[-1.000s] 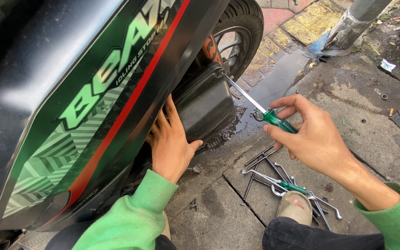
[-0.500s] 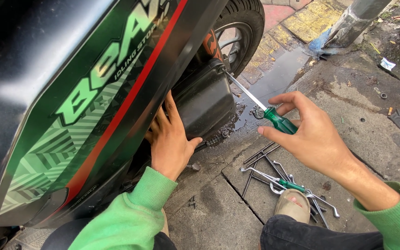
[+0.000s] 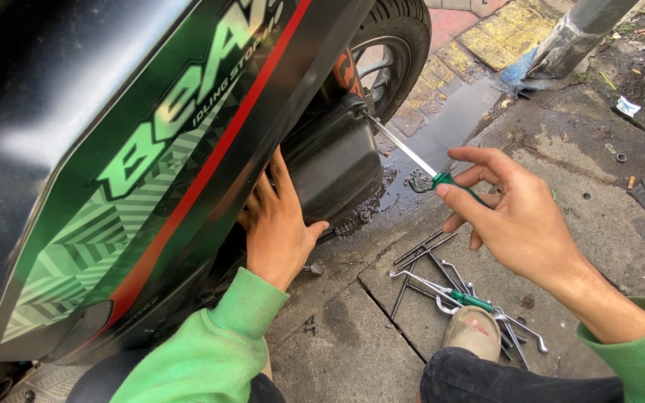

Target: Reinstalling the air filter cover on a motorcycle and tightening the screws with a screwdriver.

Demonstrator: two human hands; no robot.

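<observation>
My right hand (image 3: 520, 216) grips a green-handled screwdriver (image 3: 453, 183); its long metal shaft reaches up-left, the tip set against the top of a black engine cover (image 3: 334, 160) on the scooter. My left hand (image 3: 281, 227) is flat against the underside of the scooter's black side panel (image 3: 151, 157) with green and red graphics, fingers tucked up behind its lower edge next to the engine cover. Both arms wear green sleeves.
The rear wheel (image 3: 397, 45) is behind the engine cover. A pile of wrenches and another green-handled screwdriver (image 3: 457, 287) lies on the cracked concrete by my sandalled foot (image 3: 475, 332). A puddle (image 3: 442, 127) and a metal post (image 3: 580, 33) are farther off.
The view has drifted slightly. My right hand has shifted a little on the screwdriver handle, the tip staying at the engine cover. My left hand remains under the panel.
</observation>
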